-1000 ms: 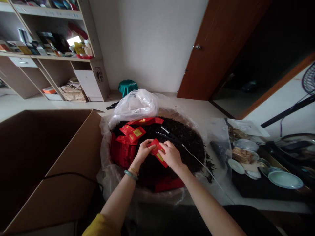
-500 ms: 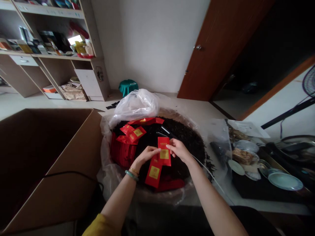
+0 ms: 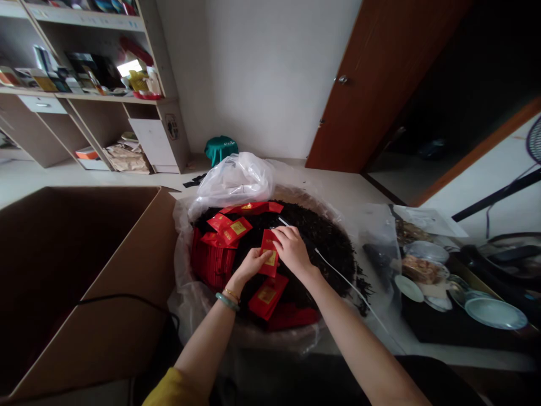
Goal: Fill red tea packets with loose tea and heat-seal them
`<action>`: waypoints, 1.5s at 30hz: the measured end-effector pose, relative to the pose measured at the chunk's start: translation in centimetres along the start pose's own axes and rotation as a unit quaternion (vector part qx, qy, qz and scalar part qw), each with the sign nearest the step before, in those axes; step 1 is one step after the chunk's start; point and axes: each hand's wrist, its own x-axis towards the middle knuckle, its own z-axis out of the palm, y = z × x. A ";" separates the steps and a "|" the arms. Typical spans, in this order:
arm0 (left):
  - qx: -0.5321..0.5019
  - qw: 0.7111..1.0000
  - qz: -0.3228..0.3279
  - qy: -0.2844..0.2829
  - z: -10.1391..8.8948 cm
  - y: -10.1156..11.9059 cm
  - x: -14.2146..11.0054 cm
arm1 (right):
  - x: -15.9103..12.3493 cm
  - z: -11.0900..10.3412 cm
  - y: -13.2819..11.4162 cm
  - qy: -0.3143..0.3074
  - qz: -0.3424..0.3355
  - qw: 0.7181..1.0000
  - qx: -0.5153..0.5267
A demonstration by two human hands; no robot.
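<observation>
A red packet with a gold label is held upright over the dark loose leaves. My left hand grips its left side, thumb on the front. At its upper right edge, my right hand is closed on the same packet, with its fingers across the top. Just below lies another red packet with a gold square. More red packets lie loose to the left, above a tight row of red packets. All of these rest on the dark leaves inside a plastic-lined round container.
A large open cardboard box stands at the left. Clear plastic bunches at the container's far rim. A white cable crosses its right side. Plates and bowls sit on the right. Behind are a shelf desk and brown door.
The held packet has shifted slightly left and tilted. My right hand has moved left, its fingers now over the packet's top. The packet beneath has turned a little, and more white cable shows.
</observation>
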 end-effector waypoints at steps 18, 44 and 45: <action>0.117 0.958 0.138 0.222 -1.0 0.1 0.6 | 0.7 -2.1 1.4 -0.073 0.029 0.991 0.104; -0.159 0.974 0.068 0.146 -0.7 1.4 0.0 | 0.0 0.8 1.6 -0.132 0.180 0.862 0.456; -0.162 0.974 0.067 0.145 -0.7 1.5 0.0 | 0.0 0.8 1.5 -0.126 0.167 0.862 0.461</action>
